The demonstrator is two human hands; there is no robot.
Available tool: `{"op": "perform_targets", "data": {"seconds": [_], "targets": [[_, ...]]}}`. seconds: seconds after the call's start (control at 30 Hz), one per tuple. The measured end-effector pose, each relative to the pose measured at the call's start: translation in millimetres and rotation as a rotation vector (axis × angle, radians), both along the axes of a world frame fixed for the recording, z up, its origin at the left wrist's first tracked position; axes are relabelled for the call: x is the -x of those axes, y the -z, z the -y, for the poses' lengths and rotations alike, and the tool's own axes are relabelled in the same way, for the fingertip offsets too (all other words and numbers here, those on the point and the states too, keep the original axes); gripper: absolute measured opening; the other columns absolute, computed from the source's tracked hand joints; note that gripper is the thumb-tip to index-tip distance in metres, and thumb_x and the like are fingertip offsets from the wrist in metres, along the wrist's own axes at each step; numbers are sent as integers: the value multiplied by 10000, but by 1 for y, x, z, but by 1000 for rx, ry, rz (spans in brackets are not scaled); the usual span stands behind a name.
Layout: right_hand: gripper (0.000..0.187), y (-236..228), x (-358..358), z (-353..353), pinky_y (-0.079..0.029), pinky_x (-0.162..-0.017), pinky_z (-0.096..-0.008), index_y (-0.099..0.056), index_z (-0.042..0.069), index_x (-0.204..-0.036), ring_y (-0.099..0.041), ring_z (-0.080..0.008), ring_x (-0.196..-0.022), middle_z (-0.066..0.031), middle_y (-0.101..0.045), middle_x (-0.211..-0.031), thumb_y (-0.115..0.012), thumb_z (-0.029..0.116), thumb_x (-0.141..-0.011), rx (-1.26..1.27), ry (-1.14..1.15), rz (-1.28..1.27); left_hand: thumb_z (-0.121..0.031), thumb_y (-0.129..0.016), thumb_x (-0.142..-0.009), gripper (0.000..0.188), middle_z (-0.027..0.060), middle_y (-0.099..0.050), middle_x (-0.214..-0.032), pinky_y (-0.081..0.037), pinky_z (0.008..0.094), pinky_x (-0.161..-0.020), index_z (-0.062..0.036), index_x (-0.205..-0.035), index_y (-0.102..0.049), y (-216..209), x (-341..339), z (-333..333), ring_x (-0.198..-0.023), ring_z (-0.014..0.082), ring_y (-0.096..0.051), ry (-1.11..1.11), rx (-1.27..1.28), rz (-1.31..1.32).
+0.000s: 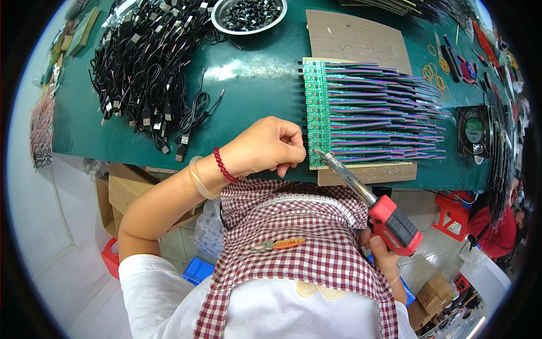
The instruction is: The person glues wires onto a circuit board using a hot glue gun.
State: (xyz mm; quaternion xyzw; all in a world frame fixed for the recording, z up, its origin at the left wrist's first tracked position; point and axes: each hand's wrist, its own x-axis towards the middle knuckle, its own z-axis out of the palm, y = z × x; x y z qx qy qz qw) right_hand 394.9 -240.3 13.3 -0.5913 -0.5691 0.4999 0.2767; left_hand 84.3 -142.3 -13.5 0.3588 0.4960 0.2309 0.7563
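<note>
My right hand [381, 251] grips the handle of a red-and-black soldering iron [395, 226]. Its metal barrel points up and left, and the tip is at the lower left part of a green circuit board panel [316, 113]; I cannot tell if it touches. Bundles of thin multicoloured wires [378, 113] run rightward from the panel. My left hand [268, 146] is closed in a pinch beside the panel's lower left edge. Whatever its fingertips hold, if anything, is hidden. Small black parts stick out along the panel's left edge.
Black USB cables [147, 73] are heaped at the left on the green table [243, 85]. A metal bowl [248, 31] of small black parts stands at the back. A wooden board [361, 39] lies under the panel. Rubber bands [435, 73] and a small fan [474, 131] are at right.
</note>
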Motion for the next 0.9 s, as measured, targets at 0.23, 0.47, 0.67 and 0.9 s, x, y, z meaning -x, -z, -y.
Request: {"op": "perform_targets", "data": {"seconds": [0.23,0.47,0.67,0.9], "targets": [[162,-3,0,-1,-416,-535,-295,-613,20,-751,-529,-196,-580,-79,-560,-686,-663,156,-678,33,-42,-24,-30,-586,-750,87,31,-559,-631,-394,189,-439,-12,-679,-539,0,0,0,-483,71,-513,-1,0,-7],[144,-8,7,-5,-404,-513,-287,-615,20,-748,-521,-185,-567,-76,-553,-673,-661,136,-676,44,22,-83,-31,-584,-748,92,30,-558,-619,-389,188,-435,-13,-671,-538,-1,0,0,-472,67,-507,-3,4,-14],[145,0,-3,-1,-401,-506,-289,-612,22,-731,-510,-180,-548,-72,-549,-666,-659,148,-678,44,-62,-8,-30,-583,-748,99,32,-556,-612,-386,188,-431,-12,-665,-531,-1,-1,0,-463,65,-500,-4,-5,-21],[170,-2,-3,-1,-408,-507,-281,-610,18,-743,-517,-170,-553,-65,-539,-648,-665,171,-693,24,-117,19,-28,-581,-748,99,32,-553,-608,-387,189,-430,-12,-665,-529,-1,0,0,-463,65,-499,-5,-7,-17]]}}
